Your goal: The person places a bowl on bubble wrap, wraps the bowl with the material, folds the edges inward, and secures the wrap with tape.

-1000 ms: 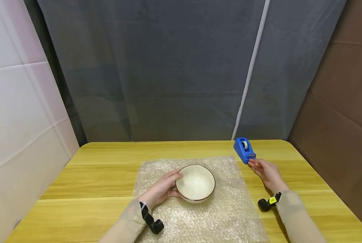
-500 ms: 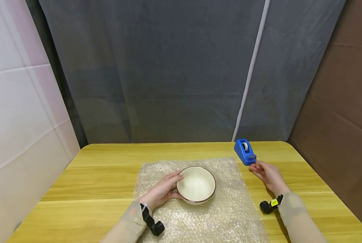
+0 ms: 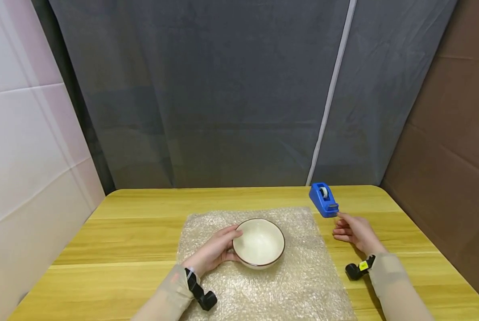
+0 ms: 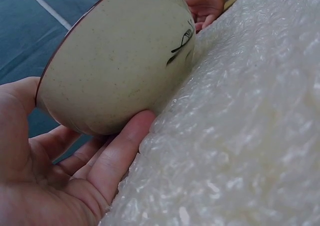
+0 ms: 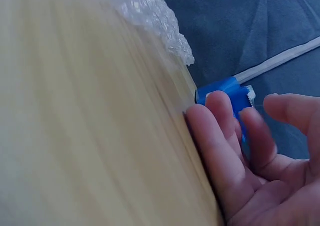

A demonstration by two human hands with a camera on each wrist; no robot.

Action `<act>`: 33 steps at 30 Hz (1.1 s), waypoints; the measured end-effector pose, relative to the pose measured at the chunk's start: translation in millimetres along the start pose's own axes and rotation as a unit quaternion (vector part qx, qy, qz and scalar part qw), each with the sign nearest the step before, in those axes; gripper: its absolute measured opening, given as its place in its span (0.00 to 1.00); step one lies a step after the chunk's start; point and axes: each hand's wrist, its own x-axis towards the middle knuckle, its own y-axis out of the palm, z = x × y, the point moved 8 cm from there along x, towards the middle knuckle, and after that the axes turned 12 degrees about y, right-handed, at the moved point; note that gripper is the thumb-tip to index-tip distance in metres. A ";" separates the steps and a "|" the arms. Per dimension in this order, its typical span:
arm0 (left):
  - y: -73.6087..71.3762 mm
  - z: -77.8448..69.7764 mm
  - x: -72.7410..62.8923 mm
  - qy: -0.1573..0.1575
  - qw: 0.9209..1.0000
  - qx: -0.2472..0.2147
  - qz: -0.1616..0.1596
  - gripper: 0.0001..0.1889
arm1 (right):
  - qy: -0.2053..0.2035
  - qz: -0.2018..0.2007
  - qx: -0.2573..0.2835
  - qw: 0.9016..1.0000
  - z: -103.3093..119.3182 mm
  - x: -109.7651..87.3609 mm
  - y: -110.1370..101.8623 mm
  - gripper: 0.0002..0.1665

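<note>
My left hand [image 3: 213,252] grips a cream bowl [image 3: 259,243] with a thin brown rim, from its left side. In the left wrist view, the bowl's speckled outer wall [image 4: 117,60] carries a small dark drawing, and fingers pass under its side. It sits over a sheet of bubble wrap [image 3: 299,285]; whether its base touches the sheet I cannot tell. My right hand [image 3: 357,232] is at the front end of a blue tape dispenser [image 3: 324,200], index finger stretched toward it, other fingers loosely bent. That hand holds nothing. The dispenser carries a white tape roll.
The bubble wrap lies flat on a yellow wooden table [image 3: 123,240]. A grey curtain [image 3: 223,98] hangs behind the table's back edge. A white panel [image 3: 30,133] stands at the left and a brown one [image 3: 452,147] at the right.
My right hand's fingers have come away from the dispenser's front end and spread apart, with the index finger now extended. My left hand and the bowl stay in place.
</note>
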 end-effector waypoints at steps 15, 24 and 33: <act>0.0 0.4 0.1 -0.004 1.000 0.004 -0.002 0.36 | 0.009 -0.001 -0.185 0.983 1.0 -1.6 -2.7 0.31; 0.5 0.2 -0.1 -0.004 1.000 0.000 -0.001 0.36 | -0.004 -0.014 -0.227 0.974 4.8 -0.8 -0.9 0.31; -0.3 1.0 0.7 -0.004 1.000 0.002 -0.002 0.36 | -0.012 -0.001 -0.215 0.977 3.0 0.8 -2.5 0.25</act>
